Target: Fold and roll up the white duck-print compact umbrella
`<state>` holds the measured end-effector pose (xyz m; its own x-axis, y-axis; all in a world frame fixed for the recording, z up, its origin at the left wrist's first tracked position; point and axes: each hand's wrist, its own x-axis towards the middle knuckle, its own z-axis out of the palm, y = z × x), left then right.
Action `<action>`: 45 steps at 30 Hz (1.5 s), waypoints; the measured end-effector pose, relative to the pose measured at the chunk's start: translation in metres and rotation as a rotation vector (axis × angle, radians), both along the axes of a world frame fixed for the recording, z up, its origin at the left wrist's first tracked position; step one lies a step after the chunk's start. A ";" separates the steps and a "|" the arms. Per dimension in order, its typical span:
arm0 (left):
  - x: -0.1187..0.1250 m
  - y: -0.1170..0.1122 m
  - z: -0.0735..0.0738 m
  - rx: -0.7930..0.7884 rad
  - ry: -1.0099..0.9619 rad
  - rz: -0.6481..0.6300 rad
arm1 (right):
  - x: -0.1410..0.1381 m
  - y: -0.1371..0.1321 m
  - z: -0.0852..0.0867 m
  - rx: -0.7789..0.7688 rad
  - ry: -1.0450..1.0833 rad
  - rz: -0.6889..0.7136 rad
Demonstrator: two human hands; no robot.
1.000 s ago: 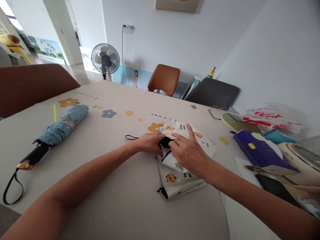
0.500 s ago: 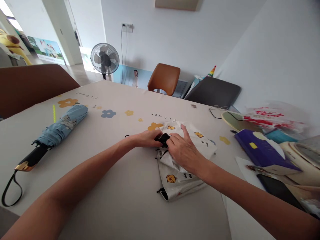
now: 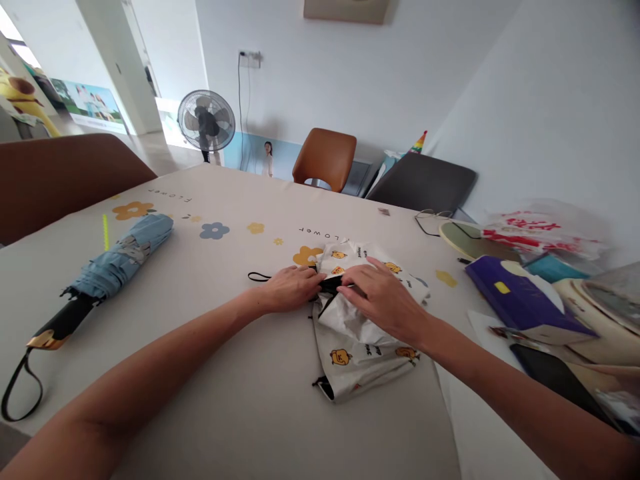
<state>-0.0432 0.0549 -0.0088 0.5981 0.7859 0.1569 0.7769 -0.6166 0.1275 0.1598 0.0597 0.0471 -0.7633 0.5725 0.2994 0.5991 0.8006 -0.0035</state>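
A white folding umbrella [image 3: 357,350] printed with small yellow figures lies partly bunched in the middle of the table. My left hand [image 3: 290,288] is closed round its black handle, whose wrist strap [image 3: 257,276] trails out to the left. My right hand [image 3: 385,300] lies on the white canopy cloth with fingers pressed together, gathering it against the handle. Most of the handle is hidden between the two hands.
A folded light-blue umbrella [image 3: 107,263] with a black handle lies at the left. Clutter fills the right side: a purple box [image 3: 520,303], a red-and-white plastic bag [image 3: 540,230], glasses [image 3: 430,223], a dark phone [image 3: 555,380]. Brown chairs [image 3: 325,157] and a fan [image 3: 206,121] stand behind the flowered tablecloth [image 3: 225,373].
My right hand has flattened down over the white cloth, its raised finger lowered. The left hand has shifted slightly left, and the black strap shows more beside it.
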 end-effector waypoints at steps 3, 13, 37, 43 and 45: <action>0.000 -0.001 -0.005 0.037 -0.022 0.014 | 0.023 -0.008 0.015 0.102 0.084 -0.021; 0.005 -0.009 -0.011 0.099 -0.077 0.078 | 0.075 -0.026 0.007 0.182 -0.089 -0.224; 0.008 0.000 -0.011 0.036 -0.102 0.127 | 0.048 0.105 -0.006 -0.147 0.081 -0.192; 0.011 -0.001 -0.010 0.040 -0.067 0.152 | 0.069 0.091 0.011 0.050 0.258 -0.507; 0.011 -0.001 -0.010 0.051 -0.063 0.152 | 0.077 0.075 0.022 0.051 0.306 -0.620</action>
